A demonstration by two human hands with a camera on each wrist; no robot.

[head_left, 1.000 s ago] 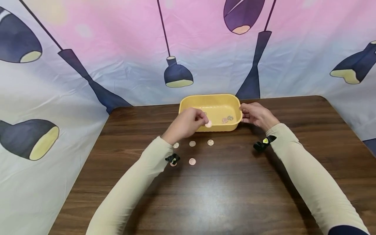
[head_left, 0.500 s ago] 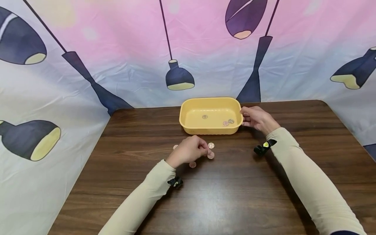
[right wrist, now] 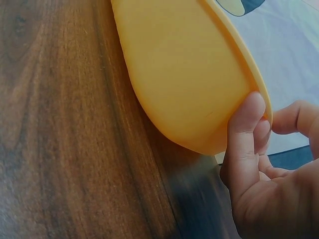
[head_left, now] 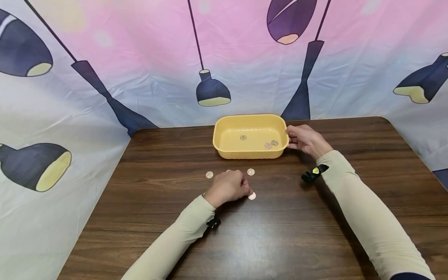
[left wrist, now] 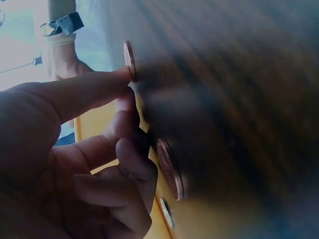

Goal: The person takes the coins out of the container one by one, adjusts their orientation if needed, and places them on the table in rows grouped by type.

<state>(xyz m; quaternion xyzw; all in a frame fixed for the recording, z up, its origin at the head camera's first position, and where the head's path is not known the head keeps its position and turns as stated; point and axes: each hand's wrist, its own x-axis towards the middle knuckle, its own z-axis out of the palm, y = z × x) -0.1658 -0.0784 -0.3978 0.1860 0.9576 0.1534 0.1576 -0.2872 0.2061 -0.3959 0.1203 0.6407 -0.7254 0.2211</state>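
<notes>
Three coins (head_left: 268,145) in the yellow tray (head_left: 250,155)

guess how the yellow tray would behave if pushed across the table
The yellow tray would probably slide rather than tip, since it sits wide and low on the table. It seems fairly stiff: its wall shows no obvious bend where the right hand grips it. The three loose coins inside might shift.

Yellow tray (head_left: 249,154): oblong, round-cornered, upright on bench (head_left: 287,229) near far edge. Inside, lying flat: dull coin (head_left: 243,137) left of middle; reddish coin (head_left: 268,145) just beside greyish coin (head_left: 274,142) toward right end. Outside, nearer: shiny round coins (head_left: 251,171), flat on bench, spaced apart, at least 2 partly hidden.
</notes>
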